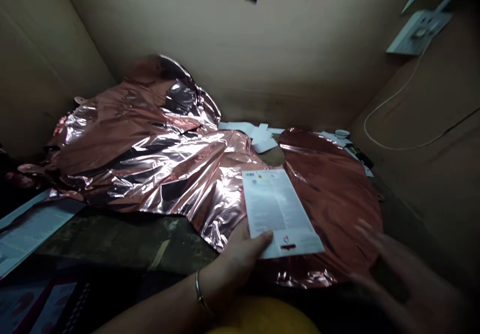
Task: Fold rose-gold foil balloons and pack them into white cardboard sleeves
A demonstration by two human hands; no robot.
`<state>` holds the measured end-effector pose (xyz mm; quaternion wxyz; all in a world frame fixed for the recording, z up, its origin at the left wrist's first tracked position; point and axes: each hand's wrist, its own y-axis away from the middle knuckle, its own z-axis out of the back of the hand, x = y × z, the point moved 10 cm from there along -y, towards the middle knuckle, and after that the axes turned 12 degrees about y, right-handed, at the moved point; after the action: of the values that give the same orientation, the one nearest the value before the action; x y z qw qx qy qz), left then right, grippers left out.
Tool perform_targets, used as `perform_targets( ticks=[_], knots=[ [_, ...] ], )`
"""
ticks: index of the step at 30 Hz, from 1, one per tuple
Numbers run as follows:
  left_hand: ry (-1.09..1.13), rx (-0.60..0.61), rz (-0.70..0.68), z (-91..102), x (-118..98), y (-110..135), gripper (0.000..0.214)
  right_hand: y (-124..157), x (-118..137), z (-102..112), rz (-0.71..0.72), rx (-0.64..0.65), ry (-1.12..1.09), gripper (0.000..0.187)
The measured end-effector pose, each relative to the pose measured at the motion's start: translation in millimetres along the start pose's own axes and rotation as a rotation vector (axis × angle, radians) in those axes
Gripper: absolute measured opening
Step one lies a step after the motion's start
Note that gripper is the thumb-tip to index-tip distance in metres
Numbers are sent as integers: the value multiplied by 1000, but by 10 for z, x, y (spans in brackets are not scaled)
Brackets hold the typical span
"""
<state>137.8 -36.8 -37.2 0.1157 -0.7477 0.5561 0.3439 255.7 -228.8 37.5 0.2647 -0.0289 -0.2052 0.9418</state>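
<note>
My left hand (243,251), with a metal bangle on the wrist, grips a white printed packaging card (279,209) by its lower left edge, thumb on top. The card has a red-edged hang hole near its bottom and fine print I cannot read. Beneath it spreads a large, flat, shiny rose-gold foil balloon (150,149), creased at the left and smoother in its rounded right part. At the lower right my right hand (405,274) is blurred by motion, fingers apart and nothing in them, near the foil's right edge.
Printed sheets (33,234) lie at the table's left edge. Paper scraps (262,136) and a small white cup-like item (341,134) are along the back wall. A socket box (418,31) with a hanging white cable (369,119) is at the right. Dark tabletop (123,239) shows in front.
</note>
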Motion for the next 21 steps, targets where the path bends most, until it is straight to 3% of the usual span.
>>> perform_targets(
  ticks=[2,4,5,8,11,13,16,19,21],
  knots=[
    [-79,139,48,-249,-38,-33,56,-176,657,-154,331,-48,56,65],
    [-341,217,19,-357,-251,-42,54,-413,1000,-250,427,-167,91,70],
    [-544,199,-37,-312,-425,-45,53,-558,1059,-315,438,-197,89,71],
    [-1308,-2,-227,79,-974,-6,50,-1132,859,-519,368,-232,39,65],
    [-1824,-54,-152,565,-1024,12,59,-1935,464,-798,207,-180,-1,50],
    [-1899,-16,-79,793,-901,3,60,-2482,359,-1031,167,-129,2,48],
    [-1866,-9,-65,899,-781,15,62,-3099,372,-1462,149,-15,6,50],
    [-1781,-13,-30,893,-764,93,66,-3338,399,-1924,126,145,6,54],
    [-1676,5,-75,827,-912,144,70,-3381,351,-2154,112,241,2,59]
  ],
)
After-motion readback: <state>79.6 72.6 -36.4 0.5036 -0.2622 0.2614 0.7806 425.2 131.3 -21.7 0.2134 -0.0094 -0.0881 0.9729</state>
